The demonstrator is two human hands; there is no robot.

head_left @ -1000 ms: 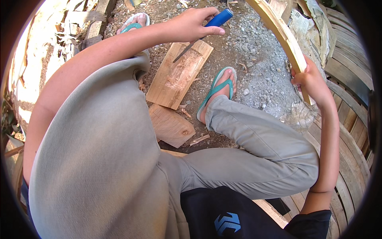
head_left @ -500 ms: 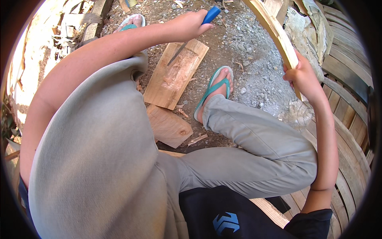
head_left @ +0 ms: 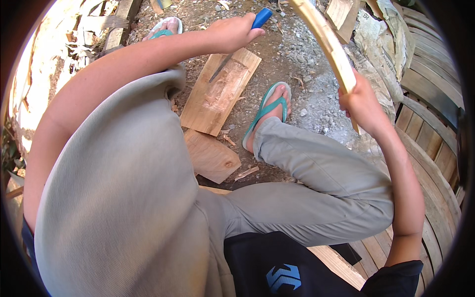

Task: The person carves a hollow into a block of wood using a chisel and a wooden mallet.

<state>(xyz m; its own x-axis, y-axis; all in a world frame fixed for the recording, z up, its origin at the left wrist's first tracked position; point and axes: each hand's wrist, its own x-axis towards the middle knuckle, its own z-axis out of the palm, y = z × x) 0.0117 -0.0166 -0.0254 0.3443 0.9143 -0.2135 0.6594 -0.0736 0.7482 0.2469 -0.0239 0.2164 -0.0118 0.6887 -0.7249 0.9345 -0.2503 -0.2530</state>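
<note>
My left hand [head_left: 236,34] is closed round the blue handle [head_left: 261,18] of a chisel, whose narrow metal blade [head_left: 221,67] slants down to the left. The blade's tip is over or on a flat wooden board [head_left: 198,110] lying on the ground; I cannot tell whether they touch. A rough, paler hollow is cut into the board's face. On the right, my right hand [head_left: 362,103] grips a long pale wooden stick [head_left: 330,48] near its lower end. Its far end runs out of the picture at the top.
Below the board lies a second wood piece [head_left: 210,156] with a knot, beside loose chips [head_left: 246,173]. My sandalled foot [head_left: 269,109] rests near grey gravel [head_left: 316,74]. Slatted planks [head_left: 430,128] line the right side, with a wood block [head_left: 342,17] and crumpled sacking [head_left: 368,44] above.
My right hand has shifted left and slightly down, carrying the stick along with it. The left hand and the chisel stay almost where they were.
</note>
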